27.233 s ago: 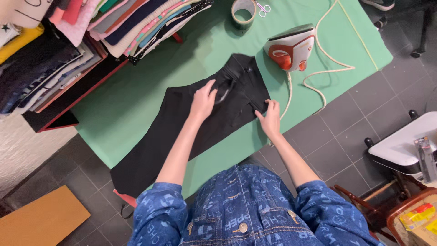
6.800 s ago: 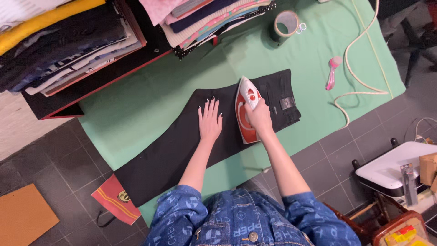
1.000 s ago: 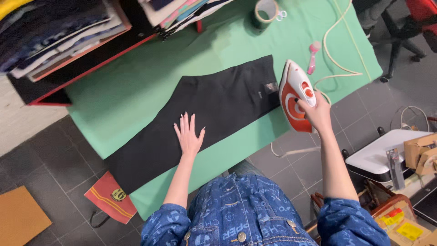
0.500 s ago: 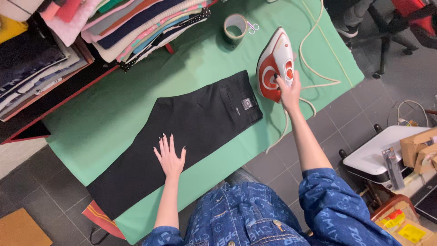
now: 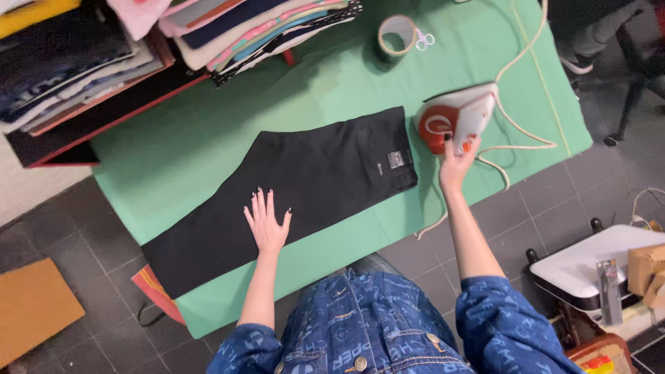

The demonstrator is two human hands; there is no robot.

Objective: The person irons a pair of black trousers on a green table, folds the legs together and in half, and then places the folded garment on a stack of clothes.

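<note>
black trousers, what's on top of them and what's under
The left hand lies flat on the black trousers. Under them is the green table cover; what they cover is hidden.

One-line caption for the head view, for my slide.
Left hand flat on black trousers on a green table; right hand sets a red-and-white iron upright beside them.

Green-covered table runs diagonally, lower left to upper right of frame. Directly on it: black trousers laid flat across the centre; roll of tape at top centre, small scissors just beside it; red and white iron upper right, tipped on its heel, cream cord looping past it. Stacks of folded clothes along the upper left edge.
</note>
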